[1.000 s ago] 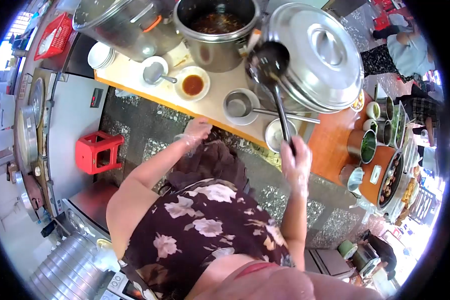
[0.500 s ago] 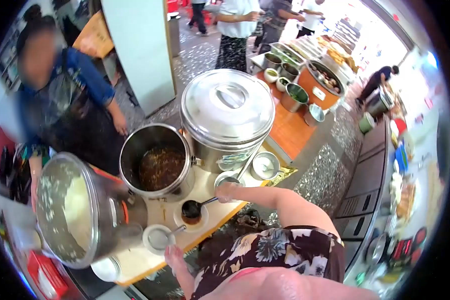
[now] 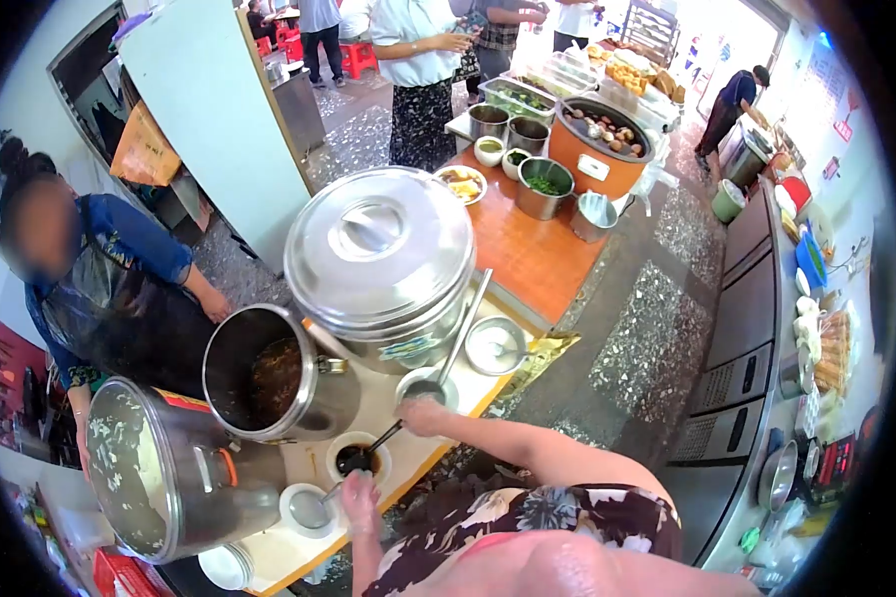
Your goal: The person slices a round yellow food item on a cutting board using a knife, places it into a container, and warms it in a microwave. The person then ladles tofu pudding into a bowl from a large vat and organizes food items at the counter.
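My right hand is closed around the dark handle of a ladle. The ladle's bowl rests in or over a white bowl of dark brown liquid. At the end of a strainer's handle is my left hand; blur and overlap hide whether its fingers grip it. That strainer lies in a second white bowl at the table edge. Behind them stands an open steel pot with brown broth. To its left, a large steel pot holds pale white food.
A lidded steel pot stands ahead, beside a long-handled ladle and a small steel bowl. White plates are stacked at the near left. An orange cooker sits on the far table. A co-worker stands across the pots.
My view has shifted, moving the pots left and down in the picture. My left hand has risen toward the strainer's handle and the bowl of liquid. My right hand still holds the ladle.
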Available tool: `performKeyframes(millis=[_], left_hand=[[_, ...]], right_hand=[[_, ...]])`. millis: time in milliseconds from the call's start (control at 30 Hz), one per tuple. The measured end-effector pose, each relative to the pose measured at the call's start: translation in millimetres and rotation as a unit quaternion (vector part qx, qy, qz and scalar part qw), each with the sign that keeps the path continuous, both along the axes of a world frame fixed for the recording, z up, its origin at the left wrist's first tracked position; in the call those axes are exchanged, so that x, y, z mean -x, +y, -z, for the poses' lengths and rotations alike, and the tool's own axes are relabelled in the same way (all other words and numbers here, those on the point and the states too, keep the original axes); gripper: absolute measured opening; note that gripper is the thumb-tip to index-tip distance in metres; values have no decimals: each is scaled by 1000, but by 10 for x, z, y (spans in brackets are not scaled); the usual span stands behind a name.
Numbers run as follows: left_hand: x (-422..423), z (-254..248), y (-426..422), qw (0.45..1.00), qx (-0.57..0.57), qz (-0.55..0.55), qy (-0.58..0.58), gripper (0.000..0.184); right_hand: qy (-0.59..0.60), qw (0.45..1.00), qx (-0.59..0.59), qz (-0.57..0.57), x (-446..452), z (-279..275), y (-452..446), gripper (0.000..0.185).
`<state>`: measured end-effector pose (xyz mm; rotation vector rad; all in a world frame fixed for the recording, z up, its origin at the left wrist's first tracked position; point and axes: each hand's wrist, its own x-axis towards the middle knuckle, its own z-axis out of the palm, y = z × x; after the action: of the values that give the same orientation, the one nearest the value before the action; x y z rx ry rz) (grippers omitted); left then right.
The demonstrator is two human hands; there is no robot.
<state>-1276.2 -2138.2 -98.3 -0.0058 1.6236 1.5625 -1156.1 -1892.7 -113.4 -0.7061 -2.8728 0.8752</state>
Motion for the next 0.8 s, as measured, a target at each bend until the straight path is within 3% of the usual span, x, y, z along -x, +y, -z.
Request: performKeyframes(millis=[33, 67, 100, 133, 200, 233, 267, 300, 333, 367, 400, 433, 500, 600, 733, 800], left_hand=[[-222, -160, 275, 999, 11, 11, 30, 49], [-460, -328, 542, 998, 23, 21, 60, 49], [-631, -233, 803, 989, 71, 80, 101, 55], [-898, -128, 1034, 955, 98, 151, 235, 64], [-1619, -178, 1617, 988, -19, 124, 95, 77], [-2059, -570, 1869, 976, -134, 168, 42, 74], [-2394, -462, 2160, 974, -71, 200, 84, 71], [-2571, 160, 2302, 945, -118, 272, 138, 91], [-2967, -209, 2529, 933, -165, 300, 114, 101], [-3269, -337, 2667, 870, -295, 349, 187, 103], [-3661, -842, 2860, 859, -238, 334, 305, 77], [-3808, -1035, 3042, 819, -224, 342, 403, 78], [-4040, -1332, 3370, 702, -200, 372, 574, 82], [-4354, -1466, 3946, 591, -213, 396, 670, 78], [-4855, -1546, 4909, 573, -262, 379, 678, 71], [-5133, -1519, 5468, 493, -313, 385, 715, 64]], right_hand=[[13, 999, 47, 11, -205, -201, 55, 26], [147, 988, 52, 24, -470, -240, 67, 28], [158, 984, 74, 43, -827, -858, 56, 31], [191, 980, 41, 46, -1146, -971, 55, 31], [245, 968, -43, -12, -1849, -1337, 142, 36], [246, 968, -42, -18, -2167, -1342, 232, 36], [245, 968, -60, 14, -2489, -1336, 285, 39], [242, 966, -76, 46, -2813, -1345, 352, 41], [210, 972, -74, 81, -3132, -1517, 494, 38], [185, 975, -55, 110, -3411, -1545, 628, 33], [160, 977, -38, 138, -3661, -1560, 787, 28], [169, 973, -62, 147, -3866, -1556, 924, 26], [71, 986, -12, 149, -4188, -1663, 1186, 35], [41, 987, 54, 143, -4596, -1659, 1731, 43], [31, 983, 145, 105, -5175, -1670, 2678, 59], [98, 964, 237, 73, -5486, -1491, 3206, 56]])
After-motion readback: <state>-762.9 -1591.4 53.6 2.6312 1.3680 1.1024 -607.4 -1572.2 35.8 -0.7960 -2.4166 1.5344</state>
